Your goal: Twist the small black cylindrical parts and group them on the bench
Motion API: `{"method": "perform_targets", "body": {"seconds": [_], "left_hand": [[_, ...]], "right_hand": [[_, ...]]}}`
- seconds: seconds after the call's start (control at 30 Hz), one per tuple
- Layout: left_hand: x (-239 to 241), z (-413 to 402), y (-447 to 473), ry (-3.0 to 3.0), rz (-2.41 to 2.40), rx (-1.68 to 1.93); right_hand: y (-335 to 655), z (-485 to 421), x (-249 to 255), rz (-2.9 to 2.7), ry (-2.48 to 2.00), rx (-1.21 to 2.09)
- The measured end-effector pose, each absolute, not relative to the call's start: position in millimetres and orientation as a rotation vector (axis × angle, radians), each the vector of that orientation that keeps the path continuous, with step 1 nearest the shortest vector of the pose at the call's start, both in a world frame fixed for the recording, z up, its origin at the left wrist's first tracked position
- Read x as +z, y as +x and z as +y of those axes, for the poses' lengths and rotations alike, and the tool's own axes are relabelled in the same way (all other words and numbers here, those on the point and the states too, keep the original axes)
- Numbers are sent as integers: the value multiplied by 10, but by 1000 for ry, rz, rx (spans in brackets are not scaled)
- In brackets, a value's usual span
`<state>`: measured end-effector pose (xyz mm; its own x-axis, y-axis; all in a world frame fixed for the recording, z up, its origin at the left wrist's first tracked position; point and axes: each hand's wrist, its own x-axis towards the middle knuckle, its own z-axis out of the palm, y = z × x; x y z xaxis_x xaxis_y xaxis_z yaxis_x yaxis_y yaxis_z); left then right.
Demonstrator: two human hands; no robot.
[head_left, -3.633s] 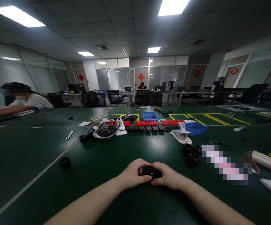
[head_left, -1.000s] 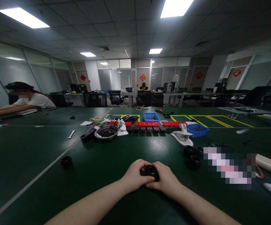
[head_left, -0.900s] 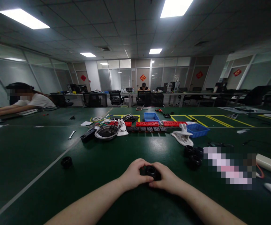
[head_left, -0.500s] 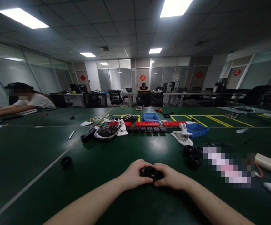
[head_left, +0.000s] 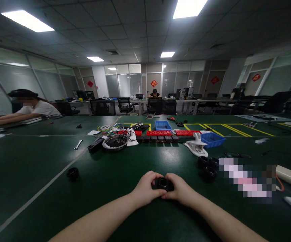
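Both hands are closed round a small black part with a round, ring-like opening (head_left: 163,182), just above or on the green table in front of me. My left hand (head_left: 145,190) grips its left side, with the thumb along the near edge. From the other side my right hand (head_left: 181,191) holds it, and the two thumbs nearly meet in front. Fingers cover much of the part, so its exact kind cannot be made out. A round black piece (head_left: 73,173) lies apart on the left. Several similar black pieces (head_left: 210,172) are grouped to the right.
Farther back are a metal bowl (head_left: 115,143), a white clip base (head_left: 196,148), blue bins (head_left: 213,139) and red strips (head_left: 159,133). A wrench (head_left: 78,145) lies at left. One person (head_left: 43,107) leans on the table at left; another sits far back.
My right hand has shifted slightly left and closed more round the black part, its thumb now nearer the left thumb. The view has moved a little; the other things lie as before.
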<state>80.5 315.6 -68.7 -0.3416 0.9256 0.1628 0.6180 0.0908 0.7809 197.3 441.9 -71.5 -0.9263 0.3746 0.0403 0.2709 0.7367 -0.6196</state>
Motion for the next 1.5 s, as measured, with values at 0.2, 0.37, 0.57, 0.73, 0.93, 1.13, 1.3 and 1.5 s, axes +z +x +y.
{"method": "perform_targets", "body": {"seconds": [0.2, 0.37, 0.57, 0.73, 0.93, 1.13, 1.3, 1.5], "left_hand": [[-703, 3161, 845, 1468, 2073, 1183], [-682, 3159, 768, 1579, 1945, 1173], [-661, 3146, 702, 1628, 1824, 1107], [-657, 3144, 693, 1627, 1827, 1081], [-656, 3141, 693, 1632, 1833, 1074], [-652, 3146, 696, 1619, 1830, 1070], [-690, 3162, 707, 1594, 1886, 1072], [-724, 3183, 786, 1510, 2000, 1135]], "right_hand": [[1960, 4298, -791, -2703, -578, 639], [2004, 4413, -748, -2754, -287, 888], [2022, 4549, -665, -2794, -220, 1191], [2024, 4522, -643, -2786, -205, 1199], [2031, 4512, -650, -2782, -222, 1197], [2023, 4520, -655, -2788, -253, 1190], [2004, 4526, -687, -2782, -328, 1209], [1960, 4380, -743, -2756, -618, 854]]}}
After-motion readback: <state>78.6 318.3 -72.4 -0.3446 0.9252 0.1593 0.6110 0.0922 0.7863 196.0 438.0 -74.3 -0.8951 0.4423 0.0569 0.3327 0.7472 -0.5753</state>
